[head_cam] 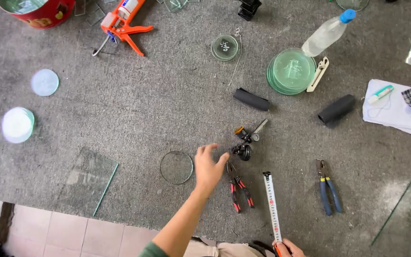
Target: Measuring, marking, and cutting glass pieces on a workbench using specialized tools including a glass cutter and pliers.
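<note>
My left hand (209, 167) reaches out over the grey carpet, palm down, fingers spread and holding nothing. It hovers between a clear round glass disc (176, 167) on its left and a black circle glass cutter (243, 143) just past its thumb. Red-handled pliers (240, 191) lie right beside the hand. My right hand (287, 248) shows only at the bottom edge, gripping the end of a white tape measure (272, 204) that stretches up across the carpet.
Blue-handled pliers (328, 188) lie to the right. Further back are two black tubes (251, 100) (336, 110), a stack of green glass discs (291, 71), a plastic bottle (327, 33) and an orange caulking gun (120, 26). Glass sheets (89, 181) (405, 214) lie near the front edge.
</note>
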